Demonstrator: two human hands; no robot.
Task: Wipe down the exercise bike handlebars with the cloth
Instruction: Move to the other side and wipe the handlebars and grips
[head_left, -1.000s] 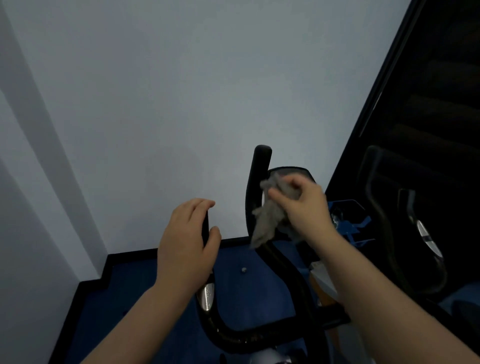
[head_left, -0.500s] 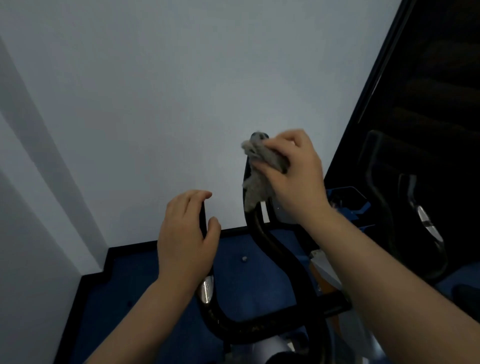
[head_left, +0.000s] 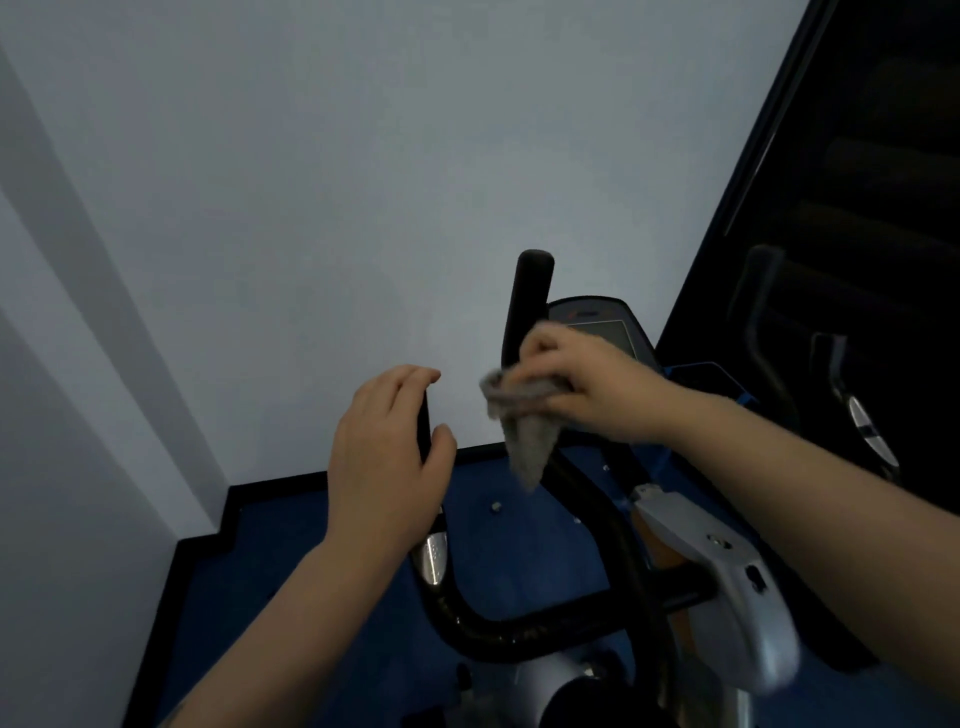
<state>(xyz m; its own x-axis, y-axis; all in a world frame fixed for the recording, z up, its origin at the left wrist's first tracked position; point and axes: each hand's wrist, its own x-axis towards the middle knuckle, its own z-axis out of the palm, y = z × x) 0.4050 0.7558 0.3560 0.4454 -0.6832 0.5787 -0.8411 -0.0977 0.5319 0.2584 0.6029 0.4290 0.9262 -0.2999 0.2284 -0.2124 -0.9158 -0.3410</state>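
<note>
The black exercise bike handlebars (head_left: 582, 525) curve up from a low U-shaped bar into two upright grips. My right hand (head_left: 582, 384) holds a grey cloth (head_left: 524, 431) wrapped against the right upright grip, about halfway down it; the grip's rounded top (head_left: 534, 270) stands bare above my fingers. The cloth's loose end hangs below my hand. My left hand (head_left: 387, 457) is curled around the left upright grip, hiding most of it, with a chrome sensor plate (head_left: 435, 558) showing just beneath.
The bike's console screen (head_left: 602, 327) sits behind my right hand. A grey bike housing (head_left: 727, 582) lies under my right forearm. A white wall is close ahead, blue floor (head_left: 291, 582) below, and a dark glass panel (head_left: 857, 208) at right.
My right hand slid the cloth up to the top of the right grip, then back down to its middle. My left hand stayed on the left grip.
</note>
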